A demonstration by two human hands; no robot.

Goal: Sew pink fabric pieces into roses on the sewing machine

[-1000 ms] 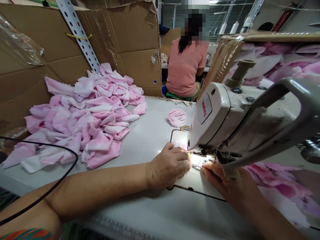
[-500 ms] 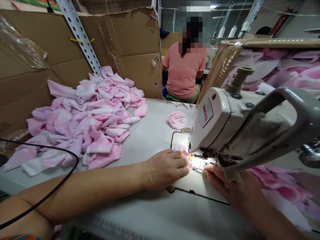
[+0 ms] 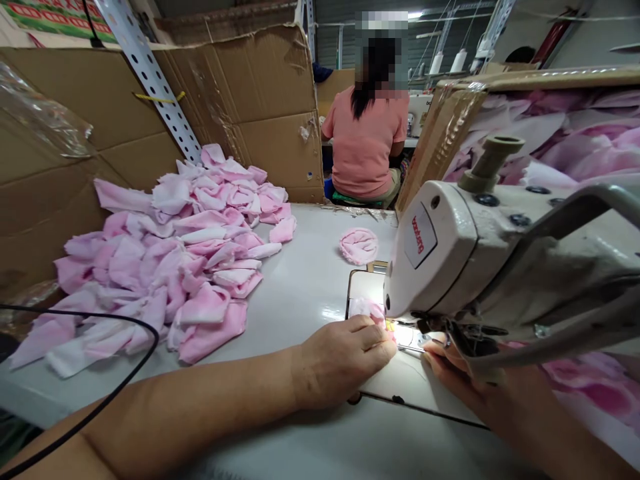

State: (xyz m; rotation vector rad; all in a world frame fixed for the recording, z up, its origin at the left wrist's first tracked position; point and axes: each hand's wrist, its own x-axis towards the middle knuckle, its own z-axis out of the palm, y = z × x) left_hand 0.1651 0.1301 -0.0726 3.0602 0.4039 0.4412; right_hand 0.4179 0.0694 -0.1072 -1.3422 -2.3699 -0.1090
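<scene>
My left hand (image 3: 345,360) is closed on a small pink fabric piece (image 3: 367,308), pressing it on the lit plate just left of the needle area of the sewing machine (image 3: 440,247). Most of that piece is hidden by my fingers and the machine head. To the right of the needle, my right hand (image 3: 480,383) has its thumb and fingertips together close to the plate. The machine's arm covers part of this hand, and what it pinches, if anything, cannot be made out. Behind the plate lies a round pink gathered fabric piece (image 3: 359,246).
A heap of pink fabric pieces (image 3: 200,233) covers the table's left side against a cardboard wall (image 3: 260,100). More pink fabric (image 3: 595,393) lies right of the machine, and a box of it (image 3: 550,140) stands behind. A black cable (image 3: 120,313) crosses my left arm. Ahead sits a person (image 3: 367,143).
The whole view has shifted, so the machine and both hands appear slightly lower and farther right. Both hands keep nearly the same places beside the needle.
</scene>
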